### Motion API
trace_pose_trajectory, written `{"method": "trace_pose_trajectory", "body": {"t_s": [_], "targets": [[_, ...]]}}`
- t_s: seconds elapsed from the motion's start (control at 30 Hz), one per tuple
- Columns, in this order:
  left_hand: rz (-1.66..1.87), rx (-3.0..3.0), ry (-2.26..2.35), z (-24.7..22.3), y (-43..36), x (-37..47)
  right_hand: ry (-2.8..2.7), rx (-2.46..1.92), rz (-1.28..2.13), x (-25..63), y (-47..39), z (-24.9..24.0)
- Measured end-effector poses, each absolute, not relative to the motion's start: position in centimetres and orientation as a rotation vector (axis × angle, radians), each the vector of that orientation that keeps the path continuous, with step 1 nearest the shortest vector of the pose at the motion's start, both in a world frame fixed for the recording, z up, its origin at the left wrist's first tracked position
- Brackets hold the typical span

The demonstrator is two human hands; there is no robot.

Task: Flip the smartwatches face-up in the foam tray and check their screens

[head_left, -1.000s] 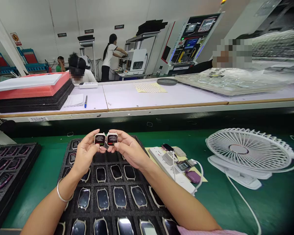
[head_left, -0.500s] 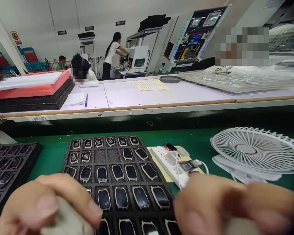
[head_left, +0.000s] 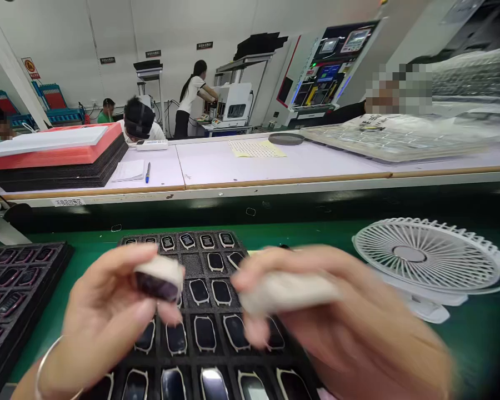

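My left hand (head_left: pixel 108 305) is closed round a small pale watch-like device (head_left: pixel 160 280) with a dark face, over the left part of the foam tray. My right hand (head_left: pixel 333 305) grips a pale, blurred block (head_left: pixel 289 291) over the tray's right side; what it is cannot be made out. Beneath both hands lies the dark foam tray (head_left: pixel 191 265), with rows of rectangular watch cases (head_left: pixel 205 333) in its compartments. Some cases in the back rows show white printed text. At least one compartment in the second row is vacant.
A second foam tray (head_left: pixel 52 272) of purple-rimmed watches is at left. A white fan (head_left: pixel 425 255) stands at right. Behind is a raised bench (head_left: pixel 216 172) with stacked foam (head_left: pixel 58 155) and clear trays (head_left: pixel 400 141). Several people are beyond it.
Both hands have moved up and inward over the tray. The device in my left hand now shows its dark face. My right hand now hides the power strip.
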State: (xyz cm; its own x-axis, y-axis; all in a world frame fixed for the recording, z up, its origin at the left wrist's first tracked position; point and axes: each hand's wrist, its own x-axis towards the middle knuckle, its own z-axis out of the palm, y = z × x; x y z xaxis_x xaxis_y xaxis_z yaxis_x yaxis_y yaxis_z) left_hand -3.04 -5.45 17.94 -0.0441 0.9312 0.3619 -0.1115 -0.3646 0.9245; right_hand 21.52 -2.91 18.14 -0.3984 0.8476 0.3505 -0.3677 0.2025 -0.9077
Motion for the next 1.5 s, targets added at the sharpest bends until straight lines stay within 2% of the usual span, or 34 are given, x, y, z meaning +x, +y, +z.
{"method": "trace_pose_trajectory", "body": {"t_s": [0.27,1.13,1.5], "targets": [[1.563,1.41,0.875,17.2,1.5,-1.1,-1.366,-0.438,1.596,17.2,5.1,16.3],[1.648,1.398,0.816,18.4,4.6,-0.6,-1.326,-0.448,1.391,14.6,8.8,18.2],[1.65,1.359,0.779,19.1,5.3,-0.8,-1.308,-0.423,1.405,14.4,9.2,18.7]]}}
